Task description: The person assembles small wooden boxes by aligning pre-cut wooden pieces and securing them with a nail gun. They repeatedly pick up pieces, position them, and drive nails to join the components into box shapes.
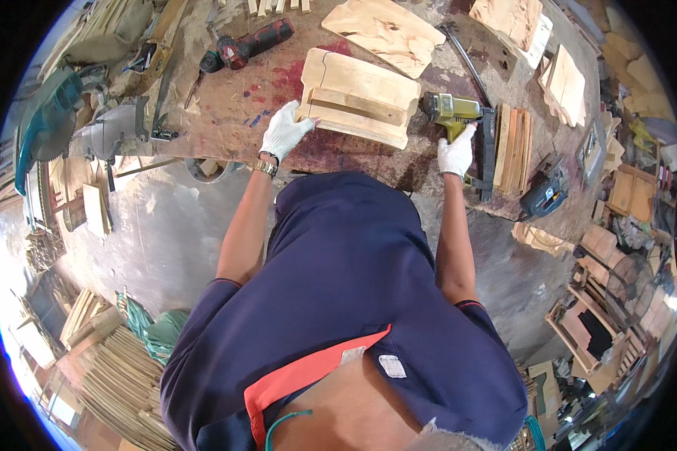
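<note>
A pale wooden board (365, 79) with a wavy edge lies on the workbench, a narrow wooden strip (357, 105) resting lengthwise across it. My left hand (287, 129), in a white knit glove, grips the board's near left corner, its fingertips beside the strip's end. An olive-green nail gun (453, 109) with a black magazine lies at the board's right. Also gloved, my right hand (456, 154) is closed around its handle. The nose of the tool points toward the board's right end; whether they touch I cannot tell.
Another wavy-edged board (384, 34) lies behind. A red-black cordless tool (248, 45) sits at the back left. Stacked wooden strips (513, 149) stand right of the nail gun, near a blue-black power tool (545, 195). A teal saw (50, 120) is at far left.
</note>
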Tool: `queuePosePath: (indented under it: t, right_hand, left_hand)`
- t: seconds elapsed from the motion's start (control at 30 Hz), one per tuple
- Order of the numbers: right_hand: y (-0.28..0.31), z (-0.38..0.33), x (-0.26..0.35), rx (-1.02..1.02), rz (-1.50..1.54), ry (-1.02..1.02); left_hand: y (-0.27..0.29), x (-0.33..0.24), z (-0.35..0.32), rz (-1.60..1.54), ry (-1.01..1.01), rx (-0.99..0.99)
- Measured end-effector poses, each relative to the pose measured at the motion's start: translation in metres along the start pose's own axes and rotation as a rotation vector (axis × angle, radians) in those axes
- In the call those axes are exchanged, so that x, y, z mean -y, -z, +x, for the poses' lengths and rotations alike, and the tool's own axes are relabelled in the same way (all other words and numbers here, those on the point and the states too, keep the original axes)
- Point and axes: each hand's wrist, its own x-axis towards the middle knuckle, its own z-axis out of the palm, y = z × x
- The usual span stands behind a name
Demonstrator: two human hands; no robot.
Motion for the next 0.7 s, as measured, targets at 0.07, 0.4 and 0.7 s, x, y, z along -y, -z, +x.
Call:
queuePosePath:
  t: [0.07,0.4,0.7]
  right_hand:
    - [0.000,0.014,0.002,0.060,-0.009,0.037]
    - [0.125,-0.054,0.006,0.533,0.561,-0.067]
    - [0.117,-0.094,0.022,0.617,0.847,-0.111]
  left_hand:
    - [0.000,0.000,-0.002,0.033,0.005,-0.003]
    - [-0.003,-0.008,-0.012,0.069,-0.007,-0.084]
    - [-0.007,0.000,-0.010,0.111,-0.050,-0.102]
